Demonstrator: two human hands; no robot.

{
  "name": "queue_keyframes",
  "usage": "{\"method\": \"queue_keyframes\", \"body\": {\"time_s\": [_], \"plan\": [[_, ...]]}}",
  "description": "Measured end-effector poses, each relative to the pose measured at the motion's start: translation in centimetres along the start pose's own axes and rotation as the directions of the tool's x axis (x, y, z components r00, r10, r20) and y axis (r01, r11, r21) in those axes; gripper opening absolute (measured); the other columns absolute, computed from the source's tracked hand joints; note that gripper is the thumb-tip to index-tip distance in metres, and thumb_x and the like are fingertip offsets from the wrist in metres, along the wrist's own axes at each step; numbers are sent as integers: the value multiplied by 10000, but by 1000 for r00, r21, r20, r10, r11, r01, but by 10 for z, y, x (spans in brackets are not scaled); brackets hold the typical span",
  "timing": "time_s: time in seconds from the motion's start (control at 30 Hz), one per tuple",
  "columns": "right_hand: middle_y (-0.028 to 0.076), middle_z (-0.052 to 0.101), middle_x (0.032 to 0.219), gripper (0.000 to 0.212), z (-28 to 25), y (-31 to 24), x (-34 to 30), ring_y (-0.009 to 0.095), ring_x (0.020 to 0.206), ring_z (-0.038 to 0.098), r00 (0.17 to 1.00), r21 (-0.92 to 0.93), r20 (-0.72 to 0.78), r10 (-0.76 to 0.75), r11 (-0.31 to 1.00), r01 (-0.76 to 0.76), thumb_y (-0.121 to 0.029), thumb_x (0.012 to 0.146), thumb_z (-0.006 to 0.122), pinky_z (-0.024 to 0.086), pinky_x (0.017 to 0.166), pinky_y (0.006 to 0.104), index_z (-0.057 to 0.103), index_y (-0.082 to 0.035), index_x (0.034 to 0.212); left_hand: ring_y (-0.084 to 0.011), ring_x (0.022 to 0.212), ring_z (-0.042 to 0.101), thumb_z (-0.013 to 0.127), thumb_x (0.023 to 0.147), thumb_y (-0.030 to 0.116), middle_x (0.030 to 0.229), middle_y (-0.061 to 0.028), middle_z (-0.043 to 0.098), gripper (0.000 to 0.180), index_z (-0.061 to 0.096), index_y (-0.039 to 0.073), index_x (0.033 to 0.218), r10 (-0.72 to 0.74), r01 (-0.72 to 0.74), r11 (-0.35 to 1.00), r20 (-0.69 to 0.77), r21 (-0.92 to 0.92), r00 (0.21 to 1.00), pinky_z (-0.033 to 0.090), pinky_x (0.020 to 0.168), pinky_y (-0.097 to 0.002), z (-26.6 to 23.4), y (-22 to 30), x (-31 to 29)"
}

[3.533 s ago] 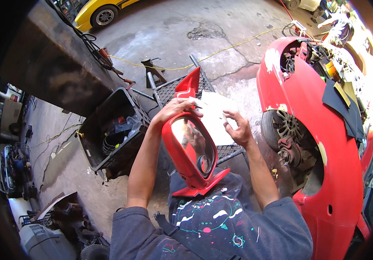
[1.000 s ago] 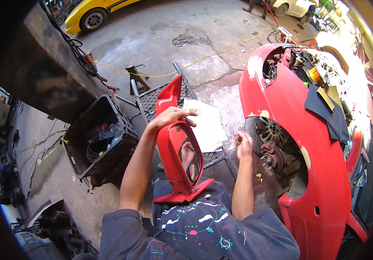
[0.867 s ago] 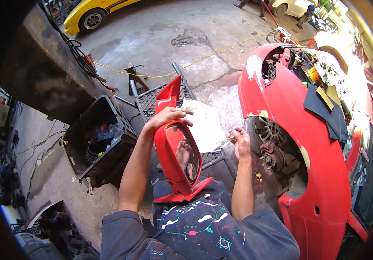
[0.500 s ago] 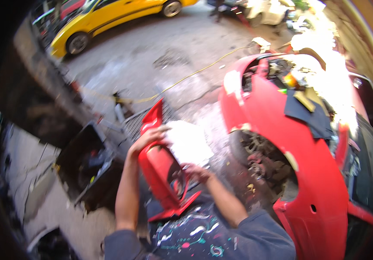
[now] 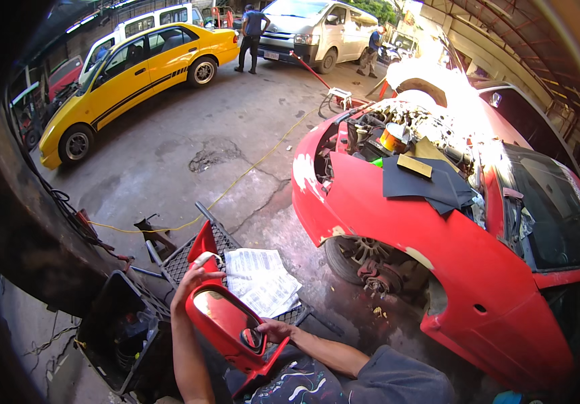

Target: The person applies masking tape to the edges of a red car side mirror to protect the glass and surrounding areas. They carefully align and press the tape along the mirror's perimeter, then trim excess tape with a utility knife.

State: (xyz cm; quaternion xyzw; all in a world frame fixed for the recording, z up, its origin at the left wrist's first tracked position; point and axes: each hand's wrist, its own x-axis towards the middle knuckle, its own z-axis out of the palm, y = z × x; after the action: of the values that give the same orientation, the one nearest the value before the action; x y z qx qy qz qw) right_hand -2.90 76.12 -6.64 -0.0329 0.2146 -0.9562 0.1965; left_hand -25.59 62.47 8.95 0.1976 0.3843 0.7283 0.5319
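Observation:
A red car side mirror point(image 5: 226, 314) leans in my lap, its glass facing up. My right hand point(image 5: 277, 330) grips its lower right edge, beside a small round piece on the glass. My left hand point(image 5: 195, 277) is at the upper end of the housing, fingers stretched and apart; whether they press on it I cannot tell. Just beyond that hand stands another red piece point(image 5: 202, 244); its link to the mirror is hidden. Printed paper sheets point(image 5: 261, 281) lie past the mirror on a black mesh stand point(image 5: 219, 236).
At right stands a red car point(image 5: 397, 222) with an exposed wheel; dark sheets point(image 5: 421, 180) and a can point(image 5: 393, 137) rest on it. A black crate point(image 5: 111, 337) is at left. A yellow cord point(image 5: 256, 165) crosses the floor toward a yellow car point(image 5: 148, 64). A person point(image 5: 253, 37) stands farther off.
My view has tilted up, showing more of the yard. My left hand's fingers have lifted and spread at the mirror's upper end. The mirror's glass now faces me more; my right hand still holds it.

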Motion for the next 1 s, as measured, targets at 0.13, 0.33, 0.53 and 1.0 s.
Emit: {"method": "queue_keyframes", "body": {"time_s": [0.13, 0.33, 0.53, 1.0], "plan": [[136, 627, 1164, 556, 6, -11, 6, 199, 1026, 641, 1000, -42, 7, -26, 999, 26, -195, 849, 667, 513, 916, 326, 447, 37, 1304, -311, 1027, 633, 503, 911, 397, 1254, -226, 546, 678, 243, 125, 1475, 74, -64, 994, -105, 89, 992, 542, 843, -435, 24, 14, -34], [99, 660, 1083, 496, 14, -15, 2, 191, 901, 668, 991, -42, -132, 24, 999, -30, -222, 860, 653, 549, 849, 341, 507, 47, 1250, -215, 1089, 569, 715, 800, 202, 1239, -163, 540, 749, 334, 29, 1421, 257, -92, 929, -444, 360, 858, 475, 918, -336, 54, 6, -73], [25, 667, 841, 365, 8, -46, 20, 137, 685, 640, 919, -313, -377, 117, 918, -245, -247, 788, 715, 527, 664, 283, 627, -26, 1064, -120, 848, 581, 602, 919, 138, 941, -52, 640, 233, 601, -6, 1103, 647, -133, 743, -653, 656, 393, 469, 747, -274, 20, -31, -45], [86, 672, 870, 436, -181, -122, 46, 131, 557, 590, 455, -298, -676, 580, 349, -888, -356, 806, 740, 482, 501, 279, 545, -39, 1033, -280, 977, 620, 563, 941, 167, 1048, -164, 660, 236, 544, -34, 1064, 51, -117, 989, -961, 86, -272, 445, 896, -361, -53, -271, -3]]}}
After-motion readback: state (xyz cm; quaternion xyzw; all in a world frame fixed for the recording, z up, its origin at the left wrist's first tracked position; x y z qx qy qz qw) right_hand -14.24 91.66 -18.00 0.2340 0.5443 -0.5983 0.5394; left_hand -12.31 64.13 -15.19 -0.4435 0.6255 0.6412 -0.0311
